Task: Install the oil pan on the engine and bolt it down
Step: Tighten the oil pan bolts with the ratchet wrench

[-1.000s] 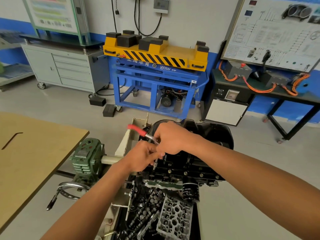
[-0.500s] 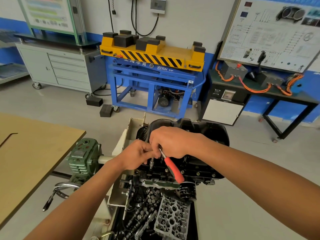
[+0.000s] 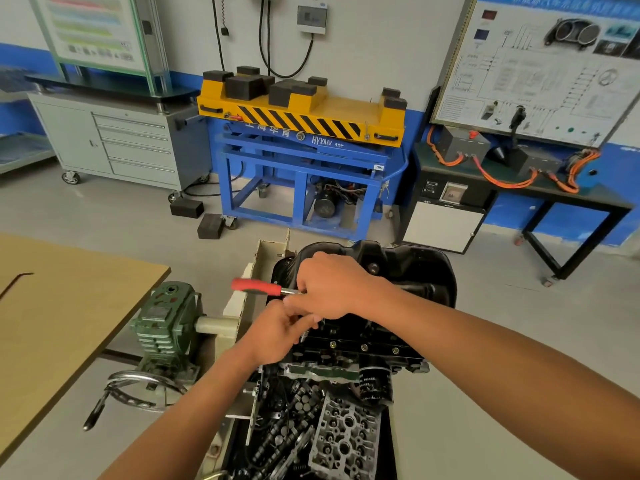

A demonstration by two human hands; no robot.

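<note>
Working the near-left flange corner of black stamped-metal oil pan, already seated atop upturned dark engine block. Gripping red-handled steel ratchet in right hand, fingers wrapped round its head end. Steadying below with left hand, fingers curled, apparently pinching a socket extension hidden under the hands. Blurred, can't confirm. Judging pan stiff but dentable, fairly light, possibly oily. Best held by flange rim, tightened evenly.

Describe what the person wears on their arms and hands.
Nothing shows on either. The left hand and right hand are ungloved, with no rings that can be made out. The left forearm and right forearm are bare to the frame's edge: no sleeves, watch or wristband.
</note>
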